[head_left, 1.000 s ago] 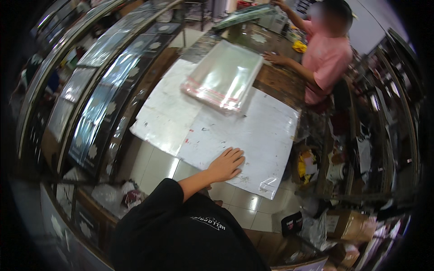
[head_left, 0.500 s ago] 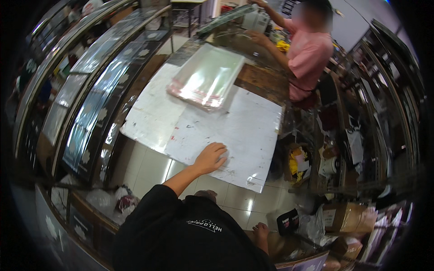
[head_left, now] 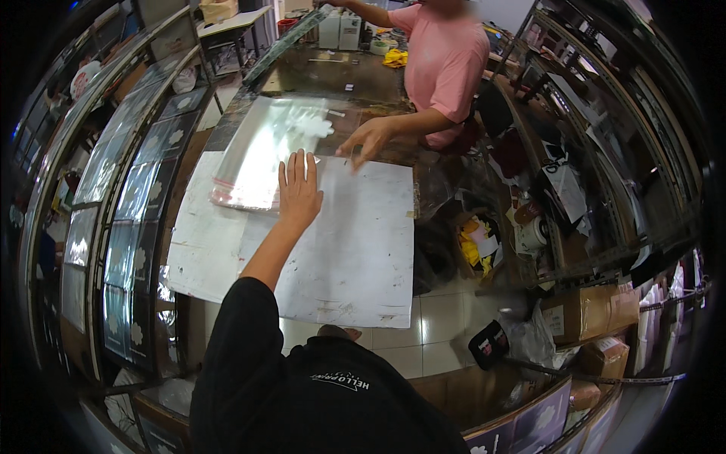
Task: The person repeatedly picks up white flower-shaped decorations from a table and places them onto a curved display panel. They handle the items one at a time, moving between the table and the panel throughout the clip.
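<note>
A stack of clear plastic sleeves lies on white boards that cover the near part of the table. My left hand reaches forward to the right edge of this stack, palm down. Its fingers are stretched out and it holds nothing; it seems to rest on the sleeves' edge. My right hand is out of sight. Just right of my fingers is a co-worker's hand, slightly blurred, over the boards' far edge.
Across the table a co-worker in a pink shirt has the other arm at a clear, greenish sheet. Racks of clear-wrapped packs line the left. Shelves and cardboard boxes stand on the right.
My left hand has moved forward from the bare board to the stack's edge. My right hand has left the view. One of the co-worker's hands has come down near the stack. The view has shifted.
</note>
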`<state>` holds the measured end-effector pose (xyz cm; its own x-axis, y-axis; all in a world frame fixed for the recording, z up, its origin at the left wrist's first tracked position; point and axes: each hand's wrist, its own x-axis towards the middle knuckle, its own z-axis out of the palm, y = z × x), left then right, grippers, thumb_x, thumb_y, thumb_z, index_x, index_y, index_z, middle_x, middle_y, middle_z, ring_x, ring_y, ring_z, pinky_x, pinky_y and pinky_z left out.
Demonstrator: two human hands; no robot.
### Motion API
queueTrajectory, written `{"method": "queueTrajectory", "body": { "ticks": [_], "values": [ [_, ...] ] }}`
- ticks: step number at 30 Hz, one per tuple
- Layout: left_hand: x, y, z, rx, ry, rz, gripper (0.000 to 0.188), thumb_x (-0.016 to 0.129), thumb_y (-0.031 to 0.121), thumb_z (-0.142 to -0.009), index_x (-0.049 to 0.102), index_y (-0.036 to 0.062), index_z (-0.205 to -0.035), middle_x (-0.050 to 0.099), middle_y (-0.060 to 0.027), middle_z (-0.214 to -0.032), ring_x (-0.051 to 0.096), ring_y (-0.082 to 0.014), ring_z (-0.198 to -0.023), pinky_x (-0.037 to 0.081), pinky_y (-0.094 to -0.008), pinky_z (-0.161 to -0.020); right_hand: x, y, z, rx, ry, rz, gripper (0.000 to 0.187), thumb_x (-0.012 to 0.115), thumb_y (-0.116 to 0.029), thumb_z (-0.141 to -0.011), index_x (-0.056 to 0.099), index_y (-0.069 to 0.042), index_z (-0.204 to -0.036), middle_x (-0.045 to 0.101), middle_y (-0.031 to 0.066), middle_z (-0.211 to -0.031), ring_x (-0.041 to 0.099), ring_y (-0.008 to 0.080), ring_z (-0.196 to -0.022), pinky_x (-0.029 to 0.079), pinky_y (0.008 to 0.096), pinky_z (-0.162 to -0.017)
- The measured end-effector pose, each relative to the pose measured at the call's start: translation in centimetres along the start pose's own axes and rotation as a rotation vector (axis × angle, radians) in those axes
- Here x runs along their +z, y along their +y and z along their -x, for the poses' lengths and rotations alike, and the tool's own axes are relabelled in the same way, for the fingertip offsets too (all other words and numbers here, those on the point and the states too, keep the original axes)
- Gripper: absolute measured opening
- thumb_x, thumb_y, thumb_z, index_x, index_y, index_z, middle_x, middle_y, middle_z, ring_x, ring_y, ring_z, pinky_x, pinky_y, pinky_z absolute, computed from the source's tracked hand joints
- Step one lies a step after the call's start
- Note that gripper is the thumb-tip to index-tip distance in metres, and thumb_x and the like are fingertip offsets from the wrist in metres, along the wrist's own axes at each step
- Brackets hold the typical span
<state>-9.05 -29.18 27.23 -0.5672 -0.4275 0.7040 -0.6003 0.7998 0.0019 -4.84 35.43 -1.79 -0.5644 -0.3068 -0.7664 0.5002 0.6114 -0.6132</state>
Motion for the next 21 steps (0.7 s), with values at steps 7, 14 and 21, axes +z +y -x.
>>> {"method": "queueTrajectory", "body": {
  "ticks": [7, 14, 21],
  "values": [
    [4.6, 1.3, 0.7, 0.274, -0.405, 0.076, 0.013, 0.058, 0.011, -0.084, 0.069, 0.0061, -0.087, 0.062, -0.0074, -0.089, 0.062, -0.0251, -0.090, 0.044, -0.0429, -0.076, -0.9, -4.1, -2.5, 0.000, 0.158, -0.296, 0.020, 0.054, -0.020, -0.100, 0.060, -0.004, -0.111, 0.060, 0.0031, -0.086, 0.062, 0.0155, -0.074, 0.049, 0.0299, -0.062],
    [1.8, 15.5, 3.9, 0.216, -0.758, 0.812, 0.018, 0.059, 0.013, -0.089, 0.064, 0.0008, -0.101, 0.069, -0.0226, -0.085, 0.068, -0.0407, -0.078, 0.053, -0.0507, -0.069, 2.4, -24.4, 2.8, -0.418, 0.169, -0.361, 0.029, 0.063, -0.018, -0.097, 0.060, -0.003, -0.122, 0.063, 0.0079, -0.116, 0.065, 0.0207, -0.105, 0.055, 0.0348, -0.085],
    [-0.6, 29.3, 4.8, 0.189, -1.097, 1.325, 0.065, 0.060, 0.007, -0.085, 0.036, -0.0009, -0.145, 0.063, -0.0198, -0.066, 0.067, -0.0334, -0.062, 0.050, -0.0429, -0.057, 1.7, -37.0, 7.0, -0.808, 0.203, 0.143, 0.047, 0.066, -0.019, -0.092, 0.057, -0.007, -0.136, 0.038, 0.0212, -0.152, 0.040, 0.0337, -0.140, 0.039, 0.0452, -0.111]
  ]
}}
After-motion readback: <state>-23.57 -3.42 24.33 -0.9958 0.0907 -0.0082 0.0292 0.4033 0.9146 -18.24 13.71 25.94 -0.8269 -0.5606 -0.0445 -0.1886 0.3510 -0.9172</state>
